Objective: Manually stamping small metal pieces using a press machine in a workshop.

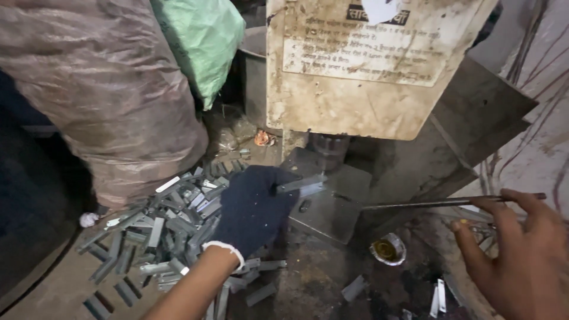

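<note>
Piece in hand: we hold one flat grey metal strip (300,185) in our gloved left hand (253,208), fingers closed around its near end.
Where it sits: the strip lies over the near-left corner of the press bed plate (332,207), just below the round ram (329,149).
Long axis: it runs roughly left to right across that plate, free end pointing right and slightly up, nearly level.
Right hand (521,249): bare, fingers pinched on a thin metal rod (438,203) whose tip reaches left toward the plate's right edge.
Progress: we judge the work as mid-way; this strip is at the plate but not yet under the ram.
Left to do: a large heap of like strips (166,231) waits left of the plate.
Possibly done: a few loose strips (438,296) lie below and right of the plate; we cannot tell if they are pressed.
Also near: a small dish of yellow liquid (387,249) just below the plate.
</note>
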